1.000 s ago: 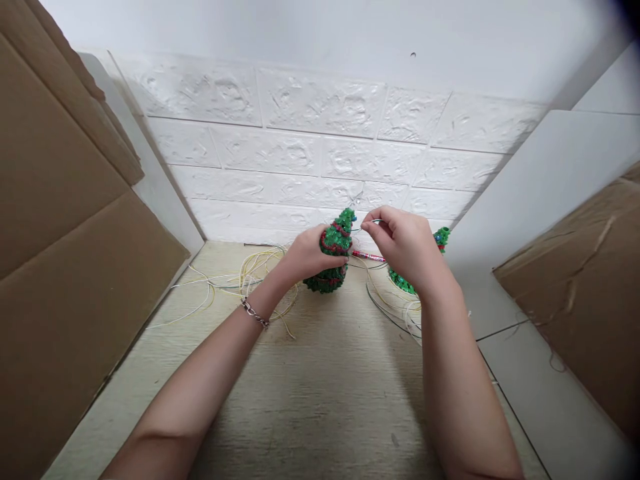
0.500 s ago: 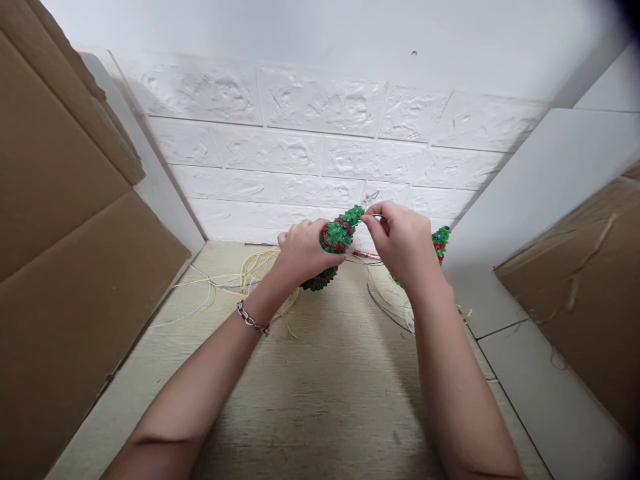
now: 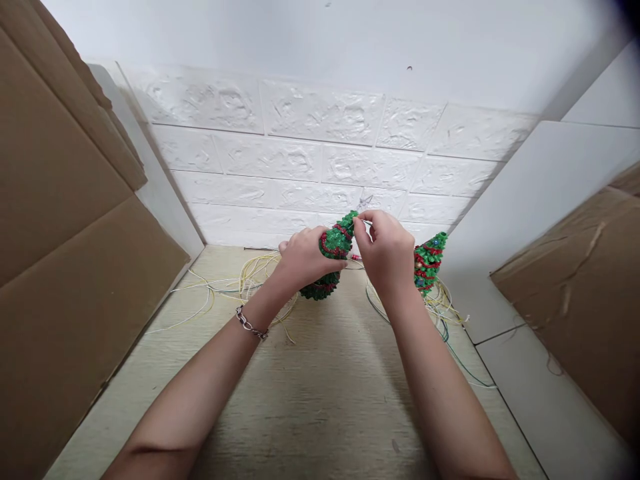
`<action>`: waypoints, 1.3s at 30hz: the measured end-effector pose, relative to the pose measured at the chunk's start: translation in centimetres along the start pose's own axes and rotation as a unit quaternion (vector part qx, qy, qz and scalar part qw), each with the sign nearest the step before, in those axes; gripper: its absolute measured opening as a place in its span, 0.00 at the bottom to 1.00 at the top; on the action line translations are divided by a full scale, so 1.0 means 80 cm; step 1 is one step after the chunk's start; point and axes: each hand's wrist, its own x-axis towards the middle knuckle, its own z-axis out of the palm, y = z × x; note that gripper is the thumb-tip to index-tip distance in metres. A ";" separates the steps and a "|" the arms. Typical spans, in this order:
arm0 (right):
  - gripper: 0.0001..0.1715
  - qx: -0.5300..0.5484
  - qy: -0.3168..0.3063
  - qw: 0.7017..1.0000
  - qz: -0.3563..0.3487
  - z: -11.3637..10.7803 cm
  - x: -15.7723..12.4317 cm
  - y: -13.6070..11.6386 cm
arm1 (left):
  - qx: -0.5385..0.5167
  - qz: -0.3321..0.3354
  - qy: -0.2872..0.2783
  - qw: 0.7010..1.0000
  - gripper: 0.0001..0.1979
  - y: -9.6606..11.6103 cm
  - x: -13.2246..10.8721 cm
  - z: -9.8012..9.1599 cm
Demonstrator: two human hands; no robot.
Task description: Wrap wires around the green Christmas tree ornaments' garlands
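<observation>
A small green Christmas tree point(image 3: 336, 244) with red bead garlands leans with its tip up and to the right. My left hand point(image 3: 306, 257) is wrapped round its middle, the thumb across the front. At the tip, my right hand point(image 3: 383, 250) has its thumb and forefinger pinched together on a thin dark cord point(image 3: 367, 223), only a short bit of which shows. A second green and red Christmas tree point(image 3: 430, 263) stands just right of my right hand, which partly covers it.
Tangled yellow and white cords point(image 3: 257, 273) lie left of my hands, and more cords point(image 3: 443, 307) lie at the right. A small red item point(image 3: 355, 257) shows behind the hands. Cardboard point(image 3: 75, 240) flanks the table point(image 3: 300, 400) on the left, more cardboard point(image 3: 575, 287) on the right; a white brick-patterned wall point(image 3: 300, 157) stands behind.
My right hand has moved left, closer to the tip of the held tree, uncovering more of the second tree. My left hand keeps its hold. The view has tilted up slightly.
</observation>
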 end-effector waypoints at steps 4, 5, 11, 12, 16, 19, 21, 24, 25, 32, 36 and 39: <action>0.16 -0.001 0.010 1.000 -0.001 0.003 -0.003 0.000 | -0.022 -0.004 0.005 1.000 0.26 0.001 -0.001 -0.002; 0.16 -0.004 0.011 1.000 -0.003 0.003 -0.003 0.000 | -0.024 -0.004 0.009 1.000 0.26 0.001 -0.001 -0.003; 0.16 -0.018 0.003 1.000 -0.024 0.003 -0.005 0.000 | -0.007 -0.014 0.013 1.000 0.26 0.001 -0.001 -0.005; 0.16 -0.011 0.013 0.999 -0.032 0.005 -0.006 0.000 | -0.003 -0.014 0.014 1.000 0.26 0.001 -0.001 -0.005; 0.11 0.049 0.100 0.992 -0.052 0.013 -0.005 -0.001 | 0.019 -0.011 0.020 1.000 0.26 0.001 -0.003 -0.005; 0.09 0.102 0.125 0.987 -0.020 0.014 -0.002 -0.003 | 0.029 -0.012 0.014 0.999 0.26 0.003 -0.004 -0.005; 0.08 0.123 0.115 0.986 0.008 0.011 0.000 -0.003 | 0.029 -0.013 0.011 0.999 0.26 0.004 -0.004 -0.005; 0.08 0.130 0.097 0.986 0.034 0.006 0.002 -0.001 | 0.030 -0.012 0.014 0.999 0.26 0.003 -0.004 -0.006; 0.08 0.131 0.093 0.986 0.039 0.004 0.002 0.000 | 0.031 -0.013 0.016 0.999 0.27 0.003 -0.004 -0.006; 0.07 0.123 0.089 0.988 0.035 0.004 0.003 0.002 | 0.029 -0.010 0.025 0.999 0.27 0.002 -0.004 -0.008; 0.07 0.096 0.102 0.990 -0.008 0.007 0.002 0.002 | 0.027 -0.011 0.023 0.999 0.26 0.003 -0.004 -0.007; 0.06 0.075 0.101 0.991 -0.036 0.010 0.000 0.004 | 0.026 -0.010 0.024 0.999 0.26 0.003 -0.005 -0.007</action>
